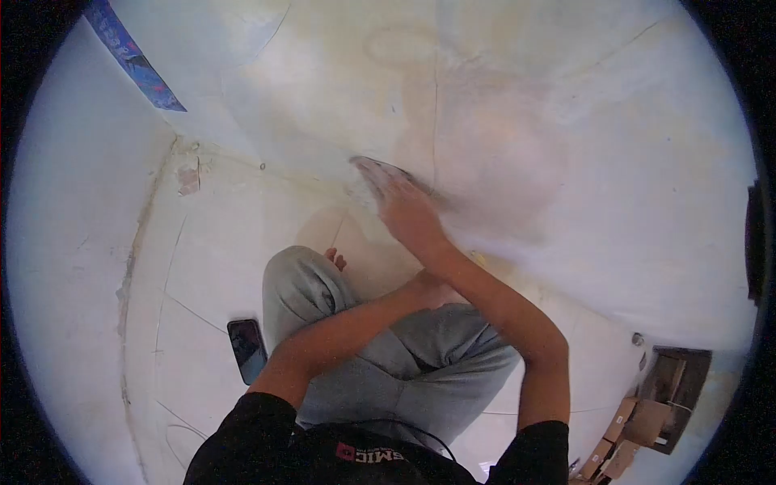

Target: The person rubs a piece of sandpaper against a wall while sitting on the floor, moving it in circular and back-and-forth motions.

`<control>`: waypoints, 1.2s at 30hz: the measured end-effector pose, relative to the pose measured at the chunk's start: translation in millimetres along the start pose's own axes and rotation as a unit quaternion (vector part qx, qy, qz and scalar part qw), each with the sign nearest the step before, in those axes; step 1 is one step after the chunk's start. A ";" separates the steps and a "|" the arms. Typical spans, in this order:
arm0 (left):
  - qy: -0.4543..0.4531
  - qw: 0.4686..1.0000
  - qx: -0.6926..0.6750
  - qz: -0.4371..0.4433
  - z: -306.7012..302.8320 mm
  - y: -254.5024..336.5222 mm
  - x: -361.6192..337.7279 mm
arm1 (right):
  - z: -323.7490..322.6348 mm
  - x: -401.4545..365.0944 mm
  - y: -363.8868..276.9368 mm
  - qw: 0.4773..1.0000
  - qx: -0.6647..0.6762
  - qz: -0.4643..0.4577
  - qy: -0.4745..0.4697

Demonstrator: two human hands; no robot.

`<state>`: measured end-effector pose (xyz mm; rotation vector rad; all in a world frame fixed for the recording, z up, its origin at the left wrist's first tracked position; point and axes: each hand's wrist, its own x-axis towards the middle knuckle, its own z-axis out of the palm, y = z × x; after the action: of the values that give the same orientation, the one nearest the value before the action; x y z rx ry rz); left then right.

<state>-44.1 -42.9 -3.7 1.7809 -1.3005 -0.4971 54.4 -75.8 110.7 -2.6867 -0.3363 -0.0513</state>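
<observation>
My right hand (pixel 400 200) reaches forward against the pale wall (pixel 517 97), low down near where it meets the tiled floor (pixel 218 267). Its fingers look pressed together over a dark-edged flat thing, too blurred to name. Below it, my left hand (pixel 436 289) lies under my right forearm, close to my lap, with its fingers hidden. My legs, in grey trousers (pixel 364 372), are folded beneath my arms, and bare toes show beside one knee. Brownish smudges mark the wall around my right hand.
A dark phone (pixel 247 351) lies on the floor left of my knee. Cardboard boxes (pixel 622 432) and a dark framed recess (pixel 681 396) are at the lower right. A blue printed strip (pixel 137 61) is at the upper left. A round fitting (pixel 638 339) sits near the right wall.
</observation>
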 end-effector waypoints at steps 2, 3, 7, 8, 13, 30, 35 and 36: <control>-0.029 0.998 0.054 0.015 28.0 -25.4 2.9 | -21.0 -36.2 21.6 0.944 -0.314 -0.096 0.000; -0.060 0.992 0.112 0.026 39.2 -33.7 4.0 | -27.8 -51.7 29.1 0.943 -0.317 -0.097 -0.003; -0.170 0.972 0.159 0.002 5.3 3.6 10.5 | -34.3 -77.0 36.1 0.927 -0.361 -0.096 -0.006; -0.173 0.976 0.127 -0.023 3.6 5.9 12.2 | -34.2 -75.7 35.4 0.918 -0.382 -0.107 -0.004; -0.033 0.999 0.026 0.035 47.3 -31.8 14.6 | -0.5 -25.9 20.2 0.966 -0.241 -0.083 0.029; -0.063 0.995 0.072 0.013 38.3 -31.4 6.7 | -28.8 -39.0 22.9 0.924 -0.354 -0.141 0.019; -0.102 0.984 0.142 0.042 26.1 -11.5 3.8 | -45.2 -72.1 39.4 0.950 -0.296 -0.095 -0.023; -0.084 0.986 0.137 0.042 31.3 -15.7 4.0 | -41.9 -71.6 38.2 0.950 -0.297 -0.095 -0.022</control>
<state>-56.3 -57.7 -33.2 1.9308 -1.6196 -0.4451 -5.1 -143.2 126.7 -3.2398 -0.6876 -0.1755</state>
